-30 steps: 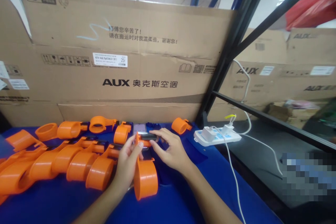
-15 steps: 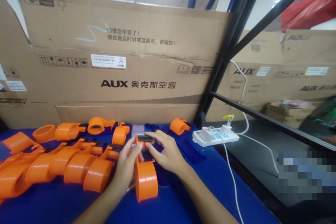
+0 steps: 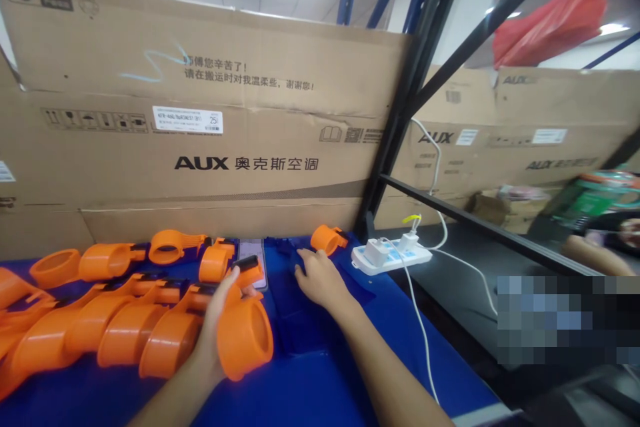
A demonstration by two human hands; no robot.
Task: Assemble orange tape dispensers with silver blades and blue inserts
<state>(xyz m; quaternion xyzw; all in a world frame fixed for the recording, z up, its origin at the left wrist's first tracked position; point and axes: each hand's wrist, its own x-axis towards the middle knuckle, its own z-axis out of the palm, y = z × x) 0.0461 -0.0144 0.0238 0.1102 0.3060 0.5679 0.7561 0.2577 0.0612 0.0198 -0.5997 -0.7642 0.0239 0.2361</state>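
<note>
Over blue cloth (image 3: 305,397), left grip (image 3: 218,313) clasps an orange dispenser (image 3: 240,340); right grip (image 3: 323,280) stretches forward, loosely spread.

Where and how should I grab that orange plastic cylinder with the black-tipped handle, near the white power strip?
Probably by the curved wall of the orange plastic cylinder, coming from the near side with a wide grip across it. That broad round outside faces your right hand, while the narrow black-tipped handle points right, toward the white power strip.
</note>
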